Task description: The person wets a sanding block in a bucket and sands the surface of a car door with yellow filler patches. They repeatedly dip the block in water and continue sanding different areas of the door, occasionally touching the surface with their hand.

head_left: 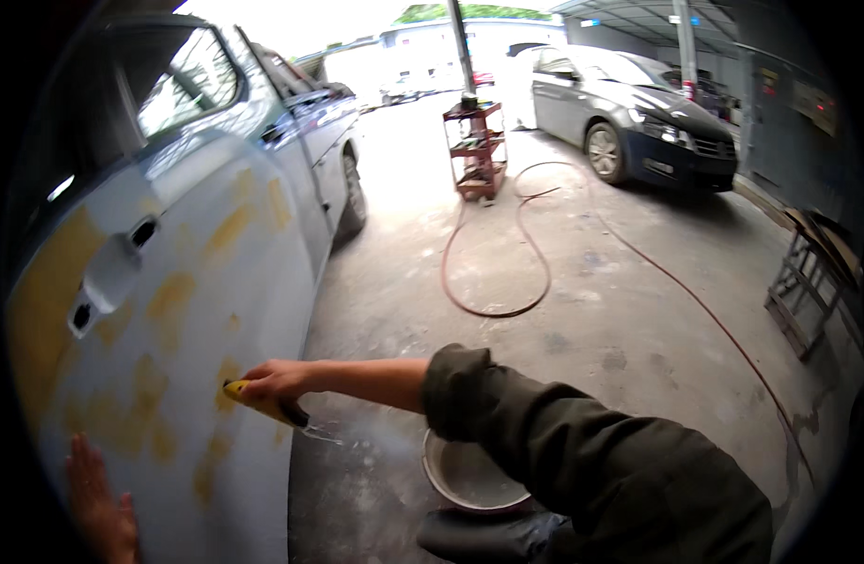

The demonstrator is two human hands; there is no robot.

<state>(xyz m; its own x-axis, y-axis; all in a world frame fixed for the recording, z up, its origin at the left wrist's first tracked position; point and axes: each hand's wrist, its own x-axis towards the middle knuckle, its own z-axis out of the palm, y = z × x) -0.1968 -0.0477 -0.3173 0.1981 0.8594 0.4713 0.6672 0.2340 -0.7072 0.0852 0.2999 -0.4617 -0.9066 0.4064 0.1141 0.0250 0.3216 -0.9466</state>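
Liquid (323, 436) trails in thin, bright streaks from the lower end of a yellow and dark block (263, 404), grasped in a worker's right hand (281, 379) beside the door panel (258, 484) of a vehicle in a workshop. The fingers are curled over the block, which is tilted, its upper end close against the gray surface near the panel's right edge. The left hand (103, 498), at lower left, grips nothing: its fingers are extended and its palm faces the same panel, though whether it presses on the surface cannot be told. Yellow-tan patches (171, 299) mottle the door, spread around and below a recessed handle area (114, 273) with two dark openings. The right arm, in a dark sleeve (591, 442) bunched at the elbow, reaches across from lower right, partly covering a round bucket (434, 475) on the concrete floor (620, 329). A dark-clad leg (488, 536) shows just below the bucket.

Farther off, a reddish hose (496, 314) loops over the floor near a red tiered cart (477, 150), which stands at the foot of a pole (461, 47). A dark gray car (657, 117) is parked at upper right, its front angled toward the camera, and a stand (806, 282) with slatted legs sits near the right edge. Bright daylight washes out the background.
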